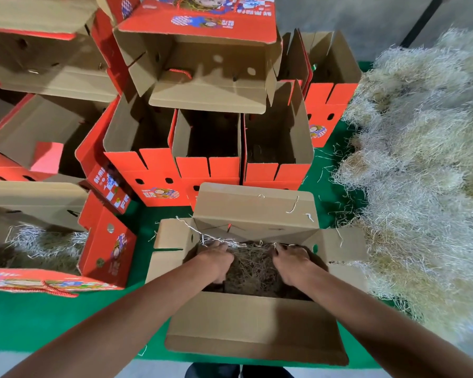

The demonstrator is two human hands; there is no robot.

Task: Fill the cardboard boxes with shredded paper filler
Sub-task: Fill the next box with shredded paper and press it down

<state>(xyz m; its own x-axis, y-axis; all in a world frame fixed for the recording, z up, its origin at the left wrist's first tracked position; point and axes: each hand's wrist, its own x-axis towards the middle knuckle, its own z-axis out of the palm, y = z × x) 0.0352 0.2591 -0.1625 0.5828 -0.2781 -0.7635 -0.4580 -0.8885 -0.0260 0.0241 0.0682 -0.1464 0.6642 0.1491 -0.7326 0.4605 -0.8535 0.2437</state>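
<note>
An open cardboard box (254,323) stands right in front of me on the green table, its flaps spread outward. Shredded paper filler (253,268) lies inside it. Both my hands are down in the box on top of the filler. My left hand (216,259) presses near the left wall and my right hand (291,261) presses near the right wall, fingers pointing away from me. A few pale strands hang over the far rim of the box. A big heap of loose shredded paper (421,173) covers the right side of the table.
Several red-and-brown open boxes (208,148) stand in rows and stacks behind and to the left. One box at the left (66,241) holds filler. The green table cover (52,317) shows at the near left.
</note>
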